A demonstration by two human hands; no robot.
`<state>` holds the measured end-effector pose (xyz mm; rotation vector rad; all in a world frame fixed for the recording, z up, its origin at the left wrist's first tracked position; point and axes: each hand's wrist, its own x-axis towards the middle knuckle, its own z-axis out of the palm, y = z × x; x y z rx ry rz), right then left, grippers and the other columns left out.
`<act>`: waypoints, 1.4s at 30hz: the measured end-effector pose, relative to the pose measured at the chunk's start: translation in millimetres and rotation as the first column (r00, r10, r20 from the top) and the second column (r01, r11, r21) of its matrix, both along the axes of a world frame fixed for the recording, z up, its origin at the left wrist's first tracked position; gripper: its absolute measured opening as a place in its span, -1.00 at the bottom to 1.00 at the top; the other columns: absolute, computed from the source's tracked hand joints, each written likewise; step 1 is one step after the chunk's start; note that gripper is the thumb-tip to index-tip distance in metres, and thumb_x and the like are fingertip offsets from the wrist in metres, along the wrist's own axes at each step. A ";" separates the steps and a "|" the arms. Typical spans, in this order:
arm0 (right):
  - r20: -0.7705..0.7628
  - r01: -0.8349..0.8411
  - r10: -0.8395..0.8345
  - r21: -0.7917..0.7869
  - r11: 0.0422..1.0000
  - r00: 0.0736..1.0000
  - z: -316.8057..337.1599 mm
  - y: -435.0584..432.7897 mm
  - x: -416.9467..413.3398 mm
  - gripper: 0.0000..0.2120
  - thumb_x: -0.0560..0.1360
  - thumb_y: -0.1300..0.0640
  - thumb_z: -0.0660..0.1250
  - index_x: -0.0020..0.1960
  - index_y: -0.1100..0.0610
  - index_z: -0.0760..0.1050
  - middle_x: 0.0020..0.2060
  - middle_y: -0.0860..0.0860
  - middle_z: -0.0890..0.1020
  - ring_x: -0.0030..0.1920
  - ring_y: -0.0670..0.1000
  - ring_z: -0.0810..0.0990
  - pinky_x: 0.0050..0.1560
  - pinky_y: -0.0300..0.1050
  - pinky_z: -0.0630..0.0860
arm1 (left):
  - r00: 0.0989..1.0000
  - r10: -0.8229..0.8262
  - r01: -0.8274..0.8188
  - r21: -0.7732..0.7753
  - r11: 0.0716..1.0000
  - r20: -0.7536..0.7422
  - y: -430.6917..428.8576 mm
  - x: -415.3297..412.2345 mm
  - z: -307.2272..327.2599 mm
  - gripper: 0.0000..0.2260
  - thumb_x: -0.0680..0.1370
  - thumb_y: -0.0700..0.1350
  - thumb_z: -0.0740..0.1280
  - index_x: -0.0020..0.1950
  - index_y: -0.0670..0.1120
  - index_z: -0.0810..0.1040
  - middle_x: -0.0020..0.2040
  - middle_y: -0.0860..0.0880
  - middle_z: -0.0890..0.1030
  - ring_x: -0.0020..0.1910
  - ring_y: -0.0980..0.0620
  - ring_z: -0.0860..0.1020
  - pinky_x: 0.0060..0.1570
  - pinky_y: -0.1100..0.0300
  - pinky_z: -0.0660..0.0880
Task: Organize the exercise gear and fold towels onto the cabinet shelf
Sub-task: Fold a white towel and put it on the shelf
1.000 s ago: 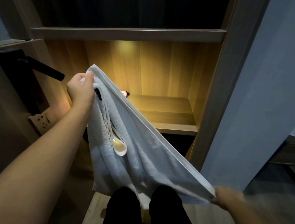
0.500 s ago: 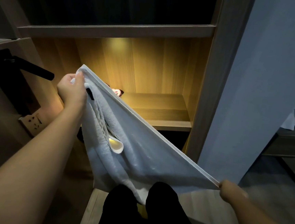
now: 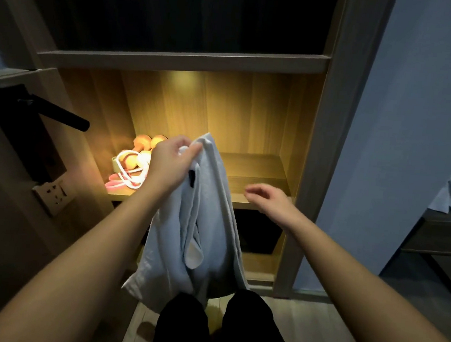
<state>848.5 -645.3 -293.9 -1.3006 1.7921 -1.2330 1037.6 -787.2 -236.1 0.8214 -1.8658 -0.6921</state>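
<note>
A white towel (image 3: pixel 207 240) hangs in long folds in front of the lit cabinet shelf (image 3: pixel 257 173). My left hand (image 3: pixel 170 163) grips its top corners, bunched together, at about shelf height. My right hand (image 3: pixel 268 199) hovers just right of the towel with relaxed fingers and holds nothing. On the left part of the shelf lie small orange dumbbells (image 3: pixel 142 141), a white skipping rope (image 3: pixel 128 173) and a pink band (image 3: pixel 115 185), partly hidden behind my left hand.
A door with a black lever handle (image 3: pixel 60 114) stands open at the left, with a wall socket (image 3: pixel 55 191) below it. The cabinet's right post (image 3: pixel 315 165) meets a blue wall. A dark lower compartment (image 3: pixel 257 233) sits under the shelf. My black-clad legs (image 3: pixel 215 331) are below.
My right hand let go of the towel's far corner and rose beside the shelf. The towel, stretched out before, now hangs bunched from my left hand, which moved right. The gear on the shelf became visible.
</note>
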 end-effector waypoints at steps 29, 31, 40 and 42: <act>-0.148 0.009 -0.034 -0.169 0.986 0.988 72.6 -44.7 14.6 -0.75 0.62 0.11 0.25 0.10 0.30 0.55 -0.09 0.14 0.56 -0.08 0.05 0.48 -0.06 -0.04 0.43 | 0.919 -0.227 0.183 0.161 0.970 0.323 -30.9 43.4 16.4 -0.82 0.61 0.05 0.16 -0.06 0.02 0.51 -0.04 0.01 0.55 -0.03 0.03 0.51 -0.02 0.11 0.43; -0.165 0.133 -0.158 -0.156 0.979 0.973 69.5 -45.2 -12.3 -0.72 0.61 0.09 0.24 0.08 0.31 0.55 -0.08 0.17 0.55 -0.10 0.06 0.47 -0.08 -0.03 0.42 | 0.944 -0.135 0.051 0.271 0.961 0.301 -56.9 68.5 14.7 -0.91 0.61 -0.13 0.15 -0.03 0.00 0.44 0.00 -0.03 0.48 -0.05 0.02 0.46 -0.10 0.18 0.44; -0.078 0.684 -0.695 -0.131 0.718 0.715 55.5 -24.1 -123.0 -0.73 0.59 0.10 0.21 0.14 0.25 0.55 0.04 0.20 0.61 0.05 0.20 0.56 -0.01 -0.05 0.45 | 0.794 0.540 -0.596 0.187 0.781 0.279 -99.2 163.8 -2.1 -0.67 0.57 -0.12 0.32 0.29 -0.23 0.44 0.23 -0.32 0.50 0.21 -0.30 0.49 0.19 -0.08 0.44; -0.103 0.747 -0.754 -0.105 0.656 0.648 53.5 -14.4 -138.7 -0.70 0.59 0.10 0.22 0.18 0.27 0.55 0.11 0.25 0.62 0.13 0.28 0.57 0.12 0.04 0.48 | 0.747 0.622 -0.664 0.214 0.716 0.236 -97.1 175.1 -5.0 -0.66 0.55 -0.11 0.37 0.25 -0.26 0.49 0.20 -0.35 0.53 0.20 -0.32 0.51 0.19 -0.10 0.45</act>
